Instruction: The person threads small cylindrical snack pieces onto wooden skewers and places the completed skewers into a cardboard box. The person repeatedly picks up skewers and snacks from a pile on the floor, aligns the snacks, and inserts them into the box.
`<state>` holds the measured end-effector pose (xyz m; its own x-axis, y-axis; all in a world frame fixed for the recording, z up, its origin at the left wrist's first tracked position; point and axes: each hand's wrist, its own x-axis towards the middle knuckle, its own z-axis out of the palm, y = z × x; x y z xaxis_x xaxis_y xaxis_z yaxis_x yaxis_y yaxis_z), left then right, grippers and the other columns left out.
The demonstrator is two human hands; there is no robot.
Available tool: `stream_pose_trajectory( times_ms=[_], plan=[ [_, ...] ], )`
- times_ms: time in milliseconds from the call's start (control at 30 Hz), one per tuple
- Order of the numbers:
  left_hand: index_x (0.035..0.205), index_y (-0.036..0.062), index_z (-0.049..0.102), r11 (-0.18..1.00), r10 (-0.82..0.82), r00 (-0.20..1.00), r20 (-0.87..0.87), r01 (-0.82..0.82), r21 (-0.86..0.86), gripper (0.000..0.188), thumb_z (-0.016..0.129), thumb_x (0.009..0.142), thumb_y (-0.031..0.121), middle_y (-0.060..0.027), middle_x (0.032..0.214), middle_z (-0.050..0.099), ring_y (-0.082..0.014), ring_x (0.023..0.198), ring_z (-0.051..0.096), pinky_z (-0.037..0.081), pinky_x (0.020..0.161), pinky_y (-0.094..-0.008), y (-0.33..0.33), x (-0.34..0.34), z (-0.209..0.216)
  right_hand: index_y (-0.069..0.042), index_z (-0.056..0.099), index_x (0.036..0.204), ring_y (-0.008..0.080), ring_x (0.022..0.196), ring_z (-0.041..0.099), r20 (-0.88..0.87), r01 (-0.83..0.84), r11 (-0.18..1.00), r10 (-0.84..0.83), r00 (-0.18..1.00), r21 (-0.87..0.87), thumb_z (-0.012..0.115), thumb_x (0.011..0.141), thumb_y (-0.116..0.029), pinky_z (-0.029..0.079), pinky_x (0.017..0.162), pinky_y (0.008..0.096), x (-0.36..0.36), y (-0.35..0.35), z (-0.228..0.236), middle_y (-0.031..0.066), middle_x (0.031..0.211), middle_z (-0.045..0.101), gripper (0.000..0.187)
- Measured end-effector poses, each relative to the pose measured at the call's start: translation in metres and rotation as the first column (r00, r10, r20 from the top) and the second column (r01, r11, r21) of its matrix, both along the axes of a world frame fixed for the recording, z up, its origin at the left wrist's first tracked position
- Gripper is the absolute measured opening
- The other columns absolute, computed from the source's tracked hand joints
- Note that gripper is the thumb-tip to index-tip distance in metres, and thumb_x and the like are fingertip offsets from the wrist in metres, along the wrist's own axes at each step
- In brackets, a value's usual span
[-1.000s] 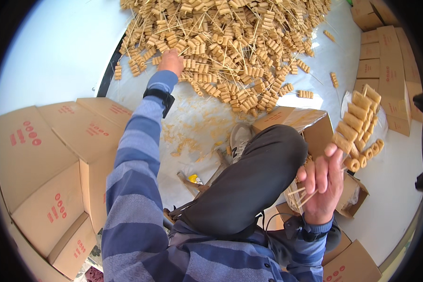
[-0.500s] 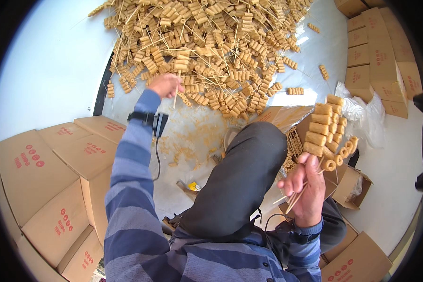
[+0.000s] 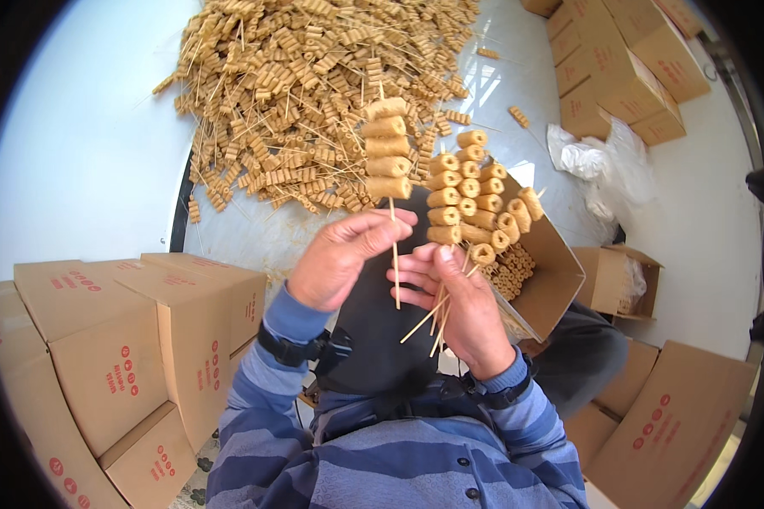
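Between thumb and fingers, my left hand [image 3: 341, 254] pinches the stick of one skewer [image 3: 388, 148], which stands upright with several tan, rolled pieces threaded on it. Close beside it, my right hand [image 3: 463, 310] grips the sticks of a fanned bunch of skewers [image 3: 467, 199]; their rolls point up and away from me, and the bare stick ends poke out below the palm. The two hands are nearly touching above my dark-trousered leg. Behind the bunch, an open cardboard box [image 3: 556, 284] holds more skewers [image 3: 511, 273], stacked with their round ends showing.
A large heap of loose skewers [image 3: 314, 93] covers the far part of the pale surface. Closed cartons [image 3: 102, 356] are stacked at left, with others [image 3: 611, 76] at far right. White plastic bags [image 3: 603, 165] and a small open box [image 3: 624, 280] lie at right.
My left hand has come back from the heap with a skewer, now raised beside the bunch. My right hand has shifted left with its skewers, and the view has turned.
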<state>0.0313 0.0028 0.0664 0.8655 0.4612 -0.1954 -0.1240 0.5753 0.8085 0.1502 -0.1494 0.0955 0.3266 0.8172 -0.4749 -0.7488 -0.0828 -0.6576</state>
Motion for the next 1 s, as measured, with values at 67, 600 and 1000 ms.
stream_pose_trajectory(
  times_ms=[67, 600, 1000],
  plan=[
    [0.114, -0.0013, 0.069, 0.987, -0.051, 0.993, -0.105, 0.035, -0.154, 0.023, 0.063, 0.101, 0.016, -0.0122, 0.126, 0.063, -0.0187, 0.116, 0.058, 0.044, 0.103, -0.0354, -0.029, 0.008, 0.01, -0.003, 0.054, 0.126, 0.026, 0.106, 0.069, -0.002, -0.069, 0.998, 0.069, 0.998, -0.009, 0.041, 0.11, -0.034, 0.058, 0.091, 0.0408, -0.002, -0.013, 0.005, 0.0147, 0.114, 0.068, 0.037],
    [0.14, 0.0044, 0.046, 0.983, 0.073, 0.966, 0.249, -0.027, -0.183, 0.065, 0.041, 0.103, 0.059, -0.0138, 0.139, 0.055, -0.029, 0.13, 0.052, 0.041, 0.111, -0.0462, -0.053, 0.037, 0.036, 0.002, 0.055, 0.12, 0.0094, 0.057, 0.036, 0.088, -0.095, 0.992, 0.103, 0.991, -0.085, 0.044, 0.11, -0.037, 0.034, 0.055, 0.0239, -0.009, -0.091, 0.026, -0.0042, 0.065, 0.036, 0.042],
    [0.142, 0.0008, 0.042, 0.891, 0.24, 0.935, 0.261, -0.106, -0.441, 0.066, 0.039, 0.106, 0.055, -0.0134, 0.138, 0.055, -0.0267, 0.126, 0.056, 0.047, 0.106, -0.0419, -0.106, 0.038, 0.038, -0.002, 0.057, 0.112, 0.0086, 0.056, 0.035, 0.044, -0.11, 0.994, 0.111, 0.993, -0.028, 0.044, 0.11, -0.038, 0.032, 0.051, 0.0244, -0.015, -0.105, 0.027, -0.0039, 0.063, 0.033, 0.039]
  ],
)
